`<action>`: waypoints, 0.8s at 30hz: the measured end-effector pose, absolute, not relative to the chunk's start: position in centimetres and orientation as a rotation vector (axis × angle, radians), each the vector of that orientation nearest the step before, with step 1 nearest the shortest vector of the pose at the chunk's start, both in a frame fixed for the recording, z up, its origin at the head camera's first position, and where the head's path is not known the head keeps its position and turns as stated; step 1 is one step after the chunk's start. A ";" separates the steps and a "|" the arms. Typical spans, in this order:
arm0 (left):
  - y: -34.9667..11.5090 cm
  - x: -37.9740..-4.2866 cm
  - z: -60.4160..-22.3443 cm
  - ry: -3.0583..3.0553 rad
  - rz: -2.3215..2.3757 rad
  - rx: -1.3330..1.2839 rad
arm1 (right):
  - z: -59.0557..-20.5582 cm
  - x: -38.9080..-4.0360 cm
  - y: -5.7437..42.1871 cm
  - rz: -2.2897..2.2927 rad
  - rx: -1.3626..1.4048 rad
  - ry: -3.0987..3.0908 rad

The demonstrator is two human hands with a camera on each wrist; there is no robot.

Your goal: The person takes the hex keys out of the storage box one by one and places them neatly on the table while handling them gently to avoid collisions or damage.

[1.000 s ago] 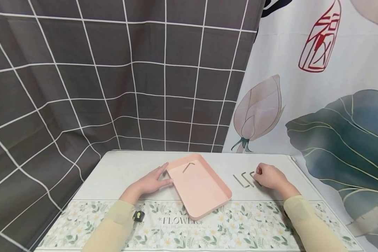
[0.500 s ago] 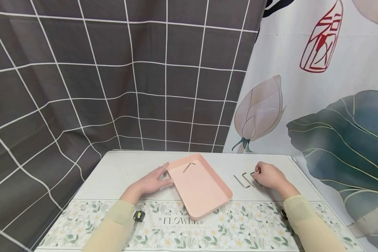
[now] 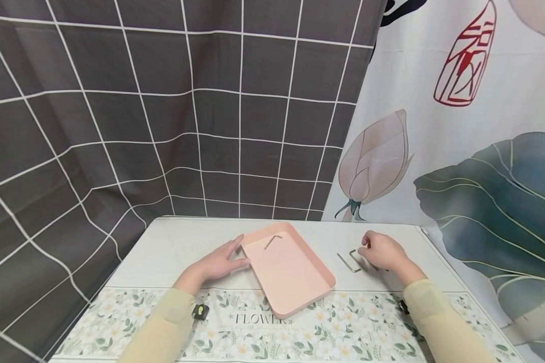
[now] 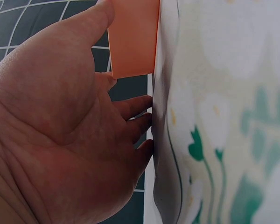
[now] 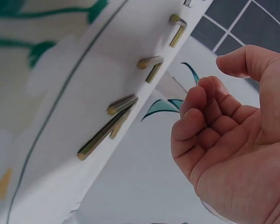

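My left hand (image 3: 219, 259) rests beside the pink tray (image 3: 290, 277), its thumb and index finger straight against the tray's left side and far corner. In the left wrist view the thumb and index fingertip meet the tray's wall (image 4: 134, 37), and the other fingertips reach the tabletop. One brass-coloured hex key (image 3: 272, 241) lies inside the tray at its far end. My right hand (image 3: 383, 250) hovers over several more hex keys (image 3: 347, 263) on the table, partly covering some. Its fingers curl loosely with the thumb apart, holding nothing; the keys (image 5: 153, 65) lie beside it in the right wrist view.
A floral cloth strip (image 3: 227, 327) runs along the near part of the white table (image 3: 181, 237). A dark checked curtain (image 3: 213, 116) hangs behind, with a printed white curtain (image 3: 390, 75) at the right.
My right hand has shifted slightly left over the hex keys, covering more of the middle one and uncovering part of the rightmost. My left hand and the tray stay in place.
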State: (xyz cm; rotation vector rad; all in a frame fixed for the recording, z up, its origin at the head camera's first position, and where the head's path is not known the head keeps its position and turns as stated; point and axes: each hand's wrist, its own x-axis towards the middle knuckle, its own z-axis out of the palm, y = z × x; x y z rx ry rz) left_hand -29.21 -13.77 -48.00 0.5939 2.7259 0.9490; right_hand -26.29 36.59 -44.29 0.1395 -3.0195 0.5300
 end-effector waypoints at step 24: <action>-13.8 -29.4 -48.2 2.730 0.943 0.613 | -43.0 -27.1 32.3 0.473 0.271 -2.980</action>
